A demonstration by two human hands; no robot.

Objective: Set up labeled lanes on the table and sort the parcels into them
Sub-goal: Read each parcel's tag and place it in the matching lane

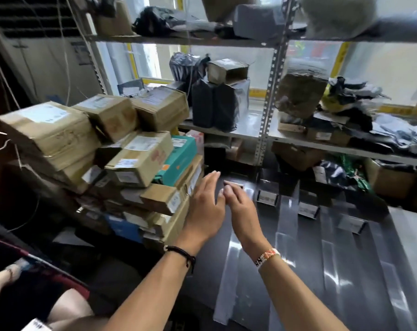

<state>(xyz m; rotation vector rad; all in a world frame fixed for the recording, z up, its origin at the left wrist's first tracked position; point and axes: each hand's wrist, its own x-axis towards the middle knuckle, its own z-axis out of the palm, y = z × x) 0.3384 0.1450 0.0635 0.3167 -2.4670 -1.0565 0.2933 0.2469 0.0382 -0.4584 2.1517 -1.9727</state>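
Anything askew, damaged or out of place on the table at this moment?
The parcel pile at the table's left edge leans unevenly, with boxes tilted at mixed angles. The tape lanes and label cards look orderly. Both hands are empty.

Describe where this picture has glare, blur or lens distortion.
Head view: bright windows backlight the shelves; glare streaks on the tape strips of the dark table; edges blurred, upper parcels smeared; wide-angle lens bends the shelf posts.
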